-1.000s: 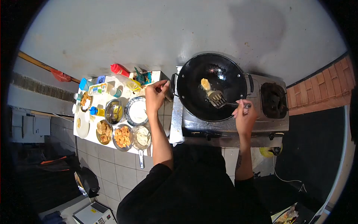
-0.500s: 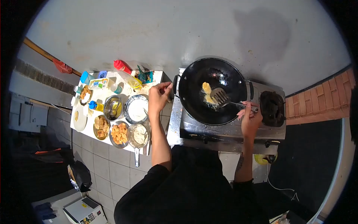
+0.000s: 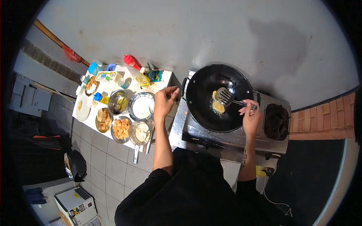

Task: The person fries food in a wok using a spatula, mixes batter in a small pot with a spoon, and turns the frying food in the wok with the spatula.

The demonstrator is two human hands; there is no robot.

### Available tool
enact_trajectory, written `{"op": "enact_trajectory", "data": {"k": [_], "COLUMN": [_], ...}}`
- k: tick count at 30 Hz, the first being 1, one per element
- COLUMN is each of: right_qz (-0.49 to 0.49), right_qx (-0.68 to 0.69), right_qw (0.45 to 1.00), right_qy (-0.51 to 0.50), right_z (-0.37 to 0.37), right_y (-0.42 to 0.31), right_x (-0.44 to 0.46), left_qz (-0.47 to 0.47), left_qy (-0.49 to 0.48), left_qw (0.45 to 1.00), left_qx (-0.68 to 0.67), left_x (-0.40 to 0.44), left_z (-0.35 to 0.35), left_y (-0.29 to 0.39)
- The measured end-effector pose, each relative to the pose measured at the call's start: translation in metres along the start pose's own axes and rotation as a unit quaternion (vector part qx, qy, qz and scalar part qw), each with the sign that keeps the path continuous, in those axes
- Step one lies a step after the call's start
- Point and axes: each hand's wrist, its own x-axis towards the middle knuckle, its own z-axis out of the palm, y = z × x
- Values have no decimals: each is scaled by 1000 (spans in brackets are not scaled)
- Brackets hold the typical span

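Observation:
My right hand (image 3: 251, 118) is closed round the handle of a slotted metal spatula (image 3: 225, 96). The spatula's head is down in a black wok (image 3: 203, 115), over golden, battered pieces of food (image 3: 218, 107) that fry in bubbling oil; it covers part of them. My left hand (image 3: 165, 101) hovers just left of the wok's left handle (image 3: 184, 89), fingers loosely bent and apart, with nothing visible in them. Under the wok is a steel gas stove (image 3: 226, 142).
A white table (image 3: 124, 147) on the left bears a bowl of white flour (image 3: 143, 106), a small pan of batter (image 3: 140, 132), a bowl of orange-brown cubes (image 3: 121, 129), a steel bowl (image 3: 118, 102), and a red bottle (image 3: 131, 62). A second burner (image 3: 276, 121) is right of the wok.
The spatula's head has moved onto the upper part of the frying pieces, now covering more of them. My left hand's fingers have straightened somewhat beside the wok handle. The view has shifted slightly.

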Motion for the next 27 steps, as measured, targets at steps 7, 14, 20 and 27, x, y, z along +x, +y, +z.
{"op": "enact_trajectory", "data": {"k": [7,14,20,27], "right_qz": [-64,18,7,-13], "right_qx": [35,19,45,50], "right_qw": [997,998,999,996], "right_qy": [31,56,21,77], "right_z": [-1,15,5,-15], "right_y": [-13,-5,-7,-20], "right_x": [2,-15,-16,-14], "left_qz": [-26,-43,-45,-17], "left_qy": [-2,-15,-29,1], "left_qw": [1000,999,998,1000], "left_qx": [-11,7,22,-1], "left_x": [2,6,5,2], "left_z": [7,6,7,4], "left_y": [7,10,15,11]}}
